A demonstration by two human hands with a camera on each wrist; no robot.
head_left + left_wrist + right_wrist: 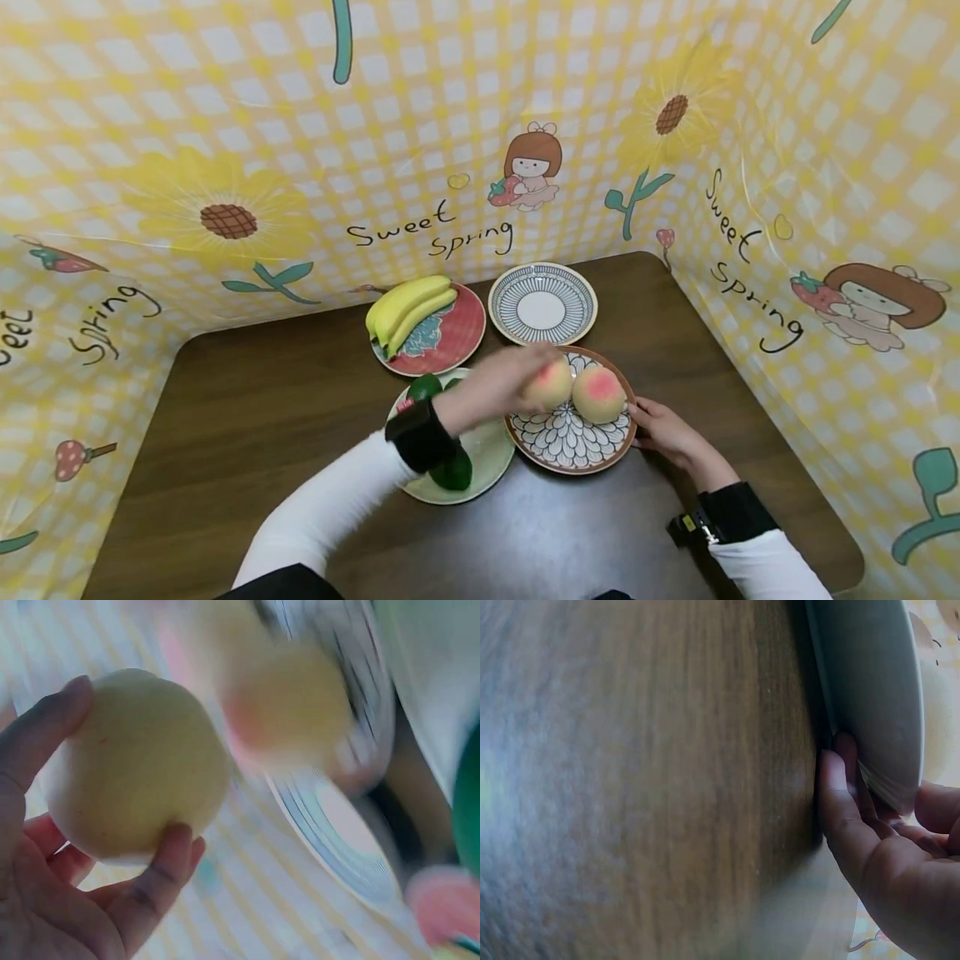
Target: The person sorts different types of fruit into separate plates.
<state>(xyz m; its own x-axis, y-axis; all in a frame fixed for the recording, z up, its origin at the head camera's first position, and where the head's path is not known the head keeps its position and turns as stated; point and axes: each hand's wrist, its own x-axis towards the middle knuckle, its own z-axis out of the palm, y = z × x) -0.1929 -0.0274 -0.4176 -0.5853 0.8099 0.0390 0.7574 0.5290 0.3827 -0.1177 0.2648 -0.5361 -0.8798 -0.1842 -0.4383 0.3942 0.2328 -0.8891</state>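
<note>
My left hand reaches over a patterned plate with a brown rim and grips a peach between thumb and fingers. Another peach, pale yellow with a pink blush, sits on that plate. Beyond the held one, the left wrist view has two more peach shapes, blurred. At the plate's right edge, my right hand pinches the rim. Its fingers are under the plate's pale underside and its thumb is at the rim, close over the wooden table.
A red plate with bananas stands at the back left. Beside it is a striped plate. A pale green plate with dark green produce lies partly under my left forearm. Checked cloth walls border the table.
</note>
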